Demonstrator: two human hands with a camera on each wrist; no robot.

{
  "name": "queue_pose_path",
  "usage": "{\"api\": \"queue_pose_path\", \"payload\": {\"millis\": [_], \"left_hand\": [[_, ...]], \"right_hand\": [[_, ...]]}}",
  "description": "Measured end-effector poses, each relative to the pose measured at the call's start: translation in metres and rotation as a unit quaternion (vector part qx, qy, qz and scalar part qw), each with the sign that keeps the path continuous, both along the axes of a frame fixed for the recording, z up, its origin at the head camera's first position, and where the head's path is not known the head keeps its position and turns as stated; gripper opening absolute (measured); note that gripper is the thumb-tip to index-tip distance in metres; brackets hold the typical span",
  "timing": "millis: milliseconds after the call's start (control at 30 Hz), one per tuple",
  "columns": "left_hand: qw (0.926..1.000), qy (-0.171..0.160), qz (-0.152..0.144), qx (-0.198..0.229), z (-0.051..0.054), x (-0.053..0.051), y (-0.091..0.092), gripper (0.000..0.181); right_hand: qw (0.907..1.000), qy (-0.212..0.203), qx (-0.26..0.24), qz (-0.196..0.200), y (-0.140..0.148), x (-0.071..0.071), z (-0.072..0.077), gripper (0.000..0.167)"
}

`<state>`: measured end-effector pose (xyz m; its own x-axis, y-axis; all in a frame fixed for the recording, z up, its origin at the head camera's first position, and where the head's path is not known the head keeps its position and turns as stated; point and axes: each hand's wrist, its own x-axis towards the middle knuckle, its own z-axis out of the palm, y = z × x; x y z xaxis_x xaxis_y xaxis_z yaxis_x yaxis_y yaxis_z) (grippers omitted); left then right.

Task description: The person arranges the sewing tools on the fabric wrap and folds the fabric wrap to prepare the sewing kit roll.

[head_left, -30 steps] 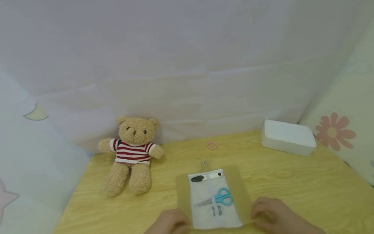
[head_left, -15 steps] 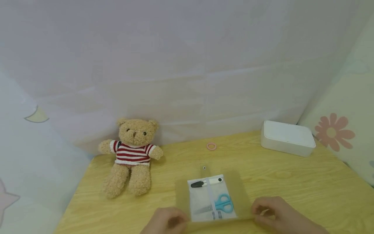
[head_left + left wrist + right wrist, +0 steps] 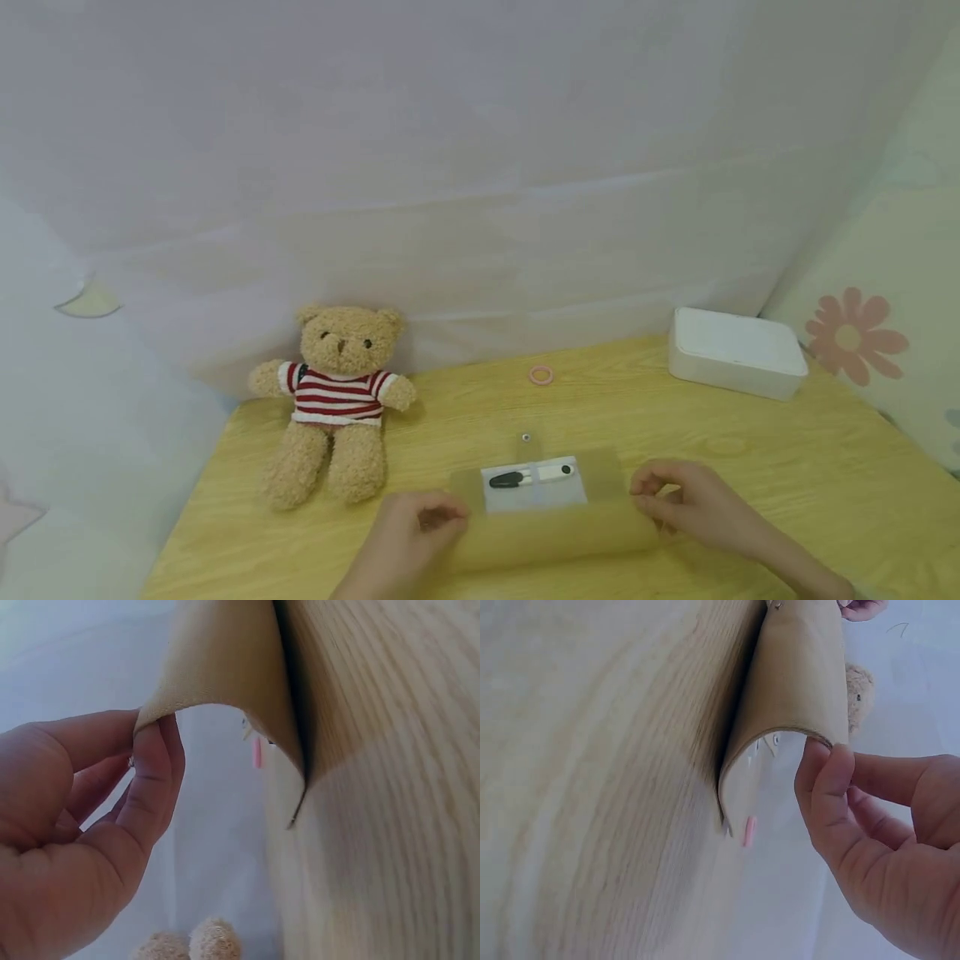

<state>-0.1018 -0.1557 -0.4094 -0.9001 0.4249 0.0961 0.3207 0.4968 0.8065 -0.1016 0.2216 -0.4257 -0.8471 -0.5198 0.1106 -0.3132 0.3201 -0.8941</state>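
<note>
A tan sewing-kit case [image 3: 555, 533] lies on the table, its near part curled up and over toward the far side. My left hand [image 3: 411, 533] pinches the left corner of that raised flap between thumb and fingers, and my right hand [image 3: 693, 504] pinches the right corner. In the wrist views the flap [image 3: 225, 667] arches above the wood. Thread snips [image 3: 532, 476] with a black cap show on the white lining [image 3: 525, 500] beyond the flap. A snap tab [image 3: 527, 442] sticks out at the far edge. The blue scissors are hidden under the flap.
A teddy bear [image 3: 341, 404] in a striped sweater sits at the back left of the wooden table [image 3: 750, 450]. One pink ring [image 3: 541, 375] lies behind the case. At the back right stands a white box [image 3: 738, 350].
Both hands have lifted the case's near edge and carried it away from me. The flap now covers the scissors and the grey pieces that were visible before.
</note>
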Motion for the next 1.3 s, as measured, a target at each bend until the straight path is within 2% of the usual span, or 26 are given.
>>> {"api": "queue_pose_path", "payload": {"millis": [167,333,533,633,800,1067,1167,1300], "left_hand": [[0.9995,0.023,0.01,-0.021,-0.011,-0.012,0.0,0.005],[0.9995,0.019,0.008,-0.025,-0.021,-0.021,-0.001,0.004],[0.9991,-0.002,-0.001,-0.042,-0.027,-0.029,-0.002,0.003],[0.9987,0.0,-0.007,-0.051,-0.03,-0.033,-0.002,0.003],[0.9975,0.006,-0.017,-0.069,-0.034,-0.035,0.0,0.004],[0.9963,-0.002,-0.027,-0.082,-0.032,-0.035,0.002,0.007],[0.9965,-0.005,-0.03,-0.078,-0.032,-0.035,0.003,0.007],[0.9966,-0.01,-0.029,-0.077,-0.033,-0.035,0.004,0.008]], "right_hand": [[0.9991,-0.029,0.026,-0.013,-0.005,-0.016,-0.006,0.009],[0.9961,-0.05,0.063,-0.036,-0.01,-0.029,-0.017,0.007],[0.9904,-0.081,0.091,-0.065,-0.016,-0.033,-0.02,0.006],[0.9899,-0.079,0.094,-0.071,-0.017,-0.033,-0.021,0.005],[0.9873,-0.059,0.116,-0.091,-0.021,-0.032,-0.022,0.005],[0.9826,-0.04,0.142,-0.113,-0.024,-0.031,-0.025,0.007],[0.9825,-0.032,0.144,-0.113,-0.025,-0.032,-0.026,0.009],[0.9837,-0.043,0.134,-0.112,-0.025,-0.032,-0.025,0.011]]}}
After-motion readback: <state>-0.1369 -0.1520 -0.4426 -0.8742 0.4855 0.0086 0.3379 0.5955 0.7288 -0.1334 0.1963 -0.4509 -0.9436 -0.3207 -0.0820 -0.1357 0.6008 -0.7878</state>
